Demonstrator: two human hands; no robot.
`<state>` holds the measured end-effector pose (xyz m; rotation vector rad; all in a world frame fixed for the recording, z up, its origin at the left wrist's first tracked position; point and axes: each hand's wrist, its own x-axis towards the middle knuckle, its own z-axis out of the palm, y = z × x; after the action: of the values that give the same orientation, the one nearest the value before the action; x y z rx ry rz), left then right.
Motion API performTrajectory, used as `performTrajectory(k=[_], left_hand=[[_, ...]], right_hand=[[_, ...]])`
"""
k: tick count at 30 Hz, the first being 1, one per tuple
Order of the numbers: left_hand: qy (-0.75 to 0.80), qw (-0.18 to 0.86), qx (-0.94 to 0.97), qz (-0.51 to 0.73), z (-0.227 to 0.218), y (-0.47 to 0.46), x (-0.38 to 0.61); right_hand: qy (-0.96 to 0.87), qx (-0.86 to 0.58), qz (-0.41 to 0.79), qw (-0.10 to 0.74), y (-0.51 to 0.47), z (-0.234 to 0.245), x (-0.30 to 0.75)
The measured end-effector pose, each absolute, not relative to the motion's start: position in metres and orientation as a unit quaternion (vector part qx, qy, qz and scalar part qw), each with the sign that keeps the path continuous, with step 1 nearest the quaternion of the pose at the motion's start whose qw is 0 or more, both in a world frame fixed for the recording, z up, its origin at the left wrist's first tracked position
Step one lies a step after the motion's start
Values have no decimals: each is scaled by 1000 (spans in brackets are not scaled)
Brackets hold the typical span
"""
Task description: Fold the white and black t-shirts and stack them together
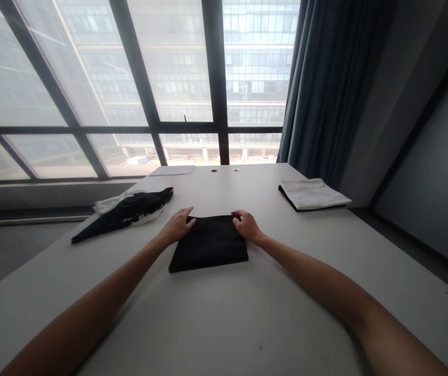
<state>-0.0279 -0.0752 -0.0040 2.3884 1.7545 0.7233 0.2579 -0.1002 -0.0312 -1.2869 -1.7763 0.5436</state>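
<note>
A folded black garment (211,243) lies flat on the white table in front of me, forming a rough rectangle. My left hand (177,225) is at its far left corner, thumb on top of the cloth and fingers at the edge. At the far right corner, my right hand (246,225) pinches the fabric, with its thumb on top and fingers curled over the far edge. Which kind of garment it is, I cannot tell.
Crumpled black and white clothes (130,210) lie on the table's left side. To the right sits a folded stack, white cloth (314,194) over black. A flat white sheet (172,170) rests at the table's (216,324) far edge, before windows and a blue curtain (326,94).
</note>
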Motion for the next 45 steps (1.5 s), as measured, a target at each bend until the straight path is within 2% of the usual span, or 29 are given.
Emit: performTrajectory(k=[3,7,10,13,16,22,26,35,39,45], left_hand=[[635,207,702,249,16,-88,-50],[609,484,579,245,38,-123,-72],[603,575,488,259,48,-148,-79],[596,628,422,269,48,-160,-81],[588,639,410,279,41,-159,-79],[599,620,445,244,28,-148,-64],[580,628,456,247,30,-149,-52],[542,652,410,337,22,-155,-18],[556,624,390,387,12,-142,15],[457,600,505,419,20,-106,101]], right_hand=[[-622,-585,292,430,-110,-15,267],[-532,-616,485,320,-128,10,286],[-495,-578,600,248,-137,23,295],[-447,-555,662,232,-140,25,295],[-416,-559,677,237,-137,17,288],[-453,-588,625,241,-134,6,276],[-486,-547,635,249,-135,1,273],[-445,-484,665,355,-139,-11,280],[-425,-478,653,404,-132,-13,308],[-422,-498,597,466,-119,11,398]])
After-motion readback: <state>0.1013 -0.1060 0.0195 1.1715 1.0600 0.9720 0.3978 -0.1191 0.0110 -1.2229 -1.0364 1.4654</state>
